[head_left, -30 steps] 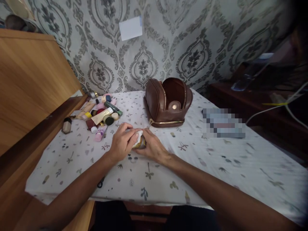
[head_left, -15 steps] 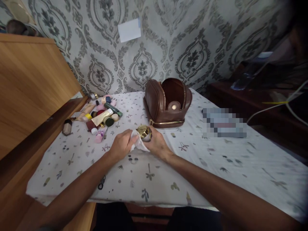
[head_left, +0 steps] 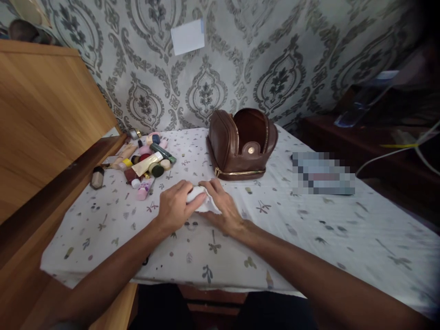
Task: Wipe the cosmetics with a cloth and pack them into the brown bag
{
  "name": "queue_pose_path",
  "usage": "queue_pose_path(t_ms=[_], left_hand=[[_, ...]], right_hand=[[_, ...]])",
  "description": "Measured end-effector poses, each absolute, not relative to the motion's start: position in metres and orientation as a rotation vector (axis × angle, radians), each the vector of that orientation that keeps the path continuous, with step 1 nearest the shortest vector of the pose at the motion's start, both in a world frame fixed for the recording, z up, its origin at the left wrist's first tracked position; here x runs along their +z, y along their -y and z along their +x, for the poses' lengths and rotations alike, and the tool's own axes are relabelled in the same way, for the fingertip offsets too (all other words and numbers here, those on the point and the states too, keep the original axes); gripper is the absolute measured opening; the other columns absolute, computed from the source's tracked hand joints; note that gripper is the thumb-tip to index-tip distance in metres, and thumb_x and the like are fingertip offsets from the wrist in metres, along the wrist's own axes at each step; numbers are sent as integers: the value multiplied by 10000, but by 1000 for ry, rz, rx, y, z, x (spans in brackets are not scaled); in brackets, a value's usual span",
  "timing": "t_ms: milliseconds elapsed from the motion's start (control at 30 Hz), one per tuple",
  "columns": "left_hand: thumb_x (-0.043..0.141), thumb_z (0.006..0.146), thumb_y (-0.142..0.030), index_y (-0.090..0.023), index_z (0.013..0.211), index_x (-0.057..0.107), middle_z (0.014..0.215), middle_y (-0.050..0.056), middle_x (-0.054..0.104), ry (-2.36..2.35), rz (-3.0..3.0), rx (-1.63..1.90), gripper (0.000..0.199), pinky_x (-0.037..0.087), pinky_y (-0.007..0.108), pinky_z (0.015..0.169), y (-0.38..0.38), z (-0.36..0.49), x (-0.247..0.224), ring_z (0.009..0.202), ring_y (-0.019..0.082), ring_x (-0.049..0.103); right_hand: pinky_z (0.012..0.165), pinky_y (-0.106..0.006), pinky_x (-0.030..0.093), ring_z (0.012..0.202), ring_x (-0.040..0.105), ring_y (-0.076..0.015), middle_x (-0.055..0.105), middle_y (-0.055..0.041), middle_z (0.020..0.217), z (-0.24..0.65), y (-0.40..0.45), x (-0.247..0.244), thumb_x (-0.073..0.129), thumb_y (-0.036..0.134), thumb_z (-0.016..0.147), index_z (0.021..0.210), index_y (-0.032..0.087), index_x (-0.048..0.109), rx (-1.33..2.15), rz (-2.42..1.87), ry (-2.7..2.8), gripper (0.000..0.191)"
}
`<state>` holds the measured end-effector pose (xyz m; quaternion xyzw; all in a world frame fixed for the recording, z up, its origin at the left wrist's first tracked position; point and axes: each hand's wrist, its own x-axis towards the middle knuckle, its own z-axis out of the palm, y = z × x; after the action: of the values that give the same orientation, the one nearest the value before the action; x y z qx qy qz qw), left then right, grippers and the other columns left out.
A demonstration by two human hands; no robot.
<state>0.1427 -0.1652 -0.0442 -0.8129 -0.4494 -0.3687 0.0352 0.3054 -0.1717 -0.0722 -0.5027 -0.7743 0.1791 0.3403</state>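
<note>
My left hand [head_left: 175, 205] presses a crumpled white wipe [head_left: 197, 193] down with thumb and fingers. Curled round the other side, my right hand [head_left: 225, 208] grips the gold-lidded jar, which the wipe and fingers now hide. Both hands are together just above the table, in front of a brown leather toiletry bag [head_left: 223, 142]. The bag's top is unzipped and its flap with a round snap hangs at the front.
Tubes, jars and bottles lie in a pile [head_left: 147, 160] at the left, by a wooden panel [head_left: 51, 91]. A small bottle [head_left: 97, 177] stands beside them. A blurred-out flat object [head_left: 323, 174] lies right of the bag. A patterned cloth [head_left: 240, 266] covers the table.
My left hand has brought the wipe over the top of the jar, covering the gold lid that showed before. The fingers of both hands have closed in around it.
</note>
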Motion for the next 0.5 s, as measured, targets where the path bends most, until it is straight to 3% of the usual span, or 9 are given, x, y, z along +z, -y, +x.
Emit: queue_pose_path(t_ms=[133, 267, 500], left_hand=[[562, 902, -374, -214, 794, 473, 635, -63, 424, 1720, -2672, -1409, 213, 311, 253, 548, 160, 142, -36, 546, 111, 398], [493, 936, -356, -211, 863, 532, 744, -30, 506, 1724, -2787, -1620, 167, 373, 251, 629, 145, 134, -38, 681, 136, 477], [465, 924, -279, -204, 812, 556, 755, -19, 570, 1749, -2917, -1749, 163, 435, 262, 704, 135, 132, -57, 733, 151, 530]], right_hand=[[728, -352, 531, 838, 608, -201, 492, -80, 1165, 301, 170, -78, 660, 140, 715, 1132, 216, 549, 430, -1266, 2037, 437], [830, -394, 534, 916, 605, -223, 538, -81, 1128, 301, 165, -80, 708, 214, 706, 982, 195, 579, 554, -1085, 1955, 306], [931, -428, 513, 1014, 634, -248, 656, -50, 1065, 305, 160, -70, 824, 355, 630, 1095, 220, 516, 1091, -971, 1499, 574]])
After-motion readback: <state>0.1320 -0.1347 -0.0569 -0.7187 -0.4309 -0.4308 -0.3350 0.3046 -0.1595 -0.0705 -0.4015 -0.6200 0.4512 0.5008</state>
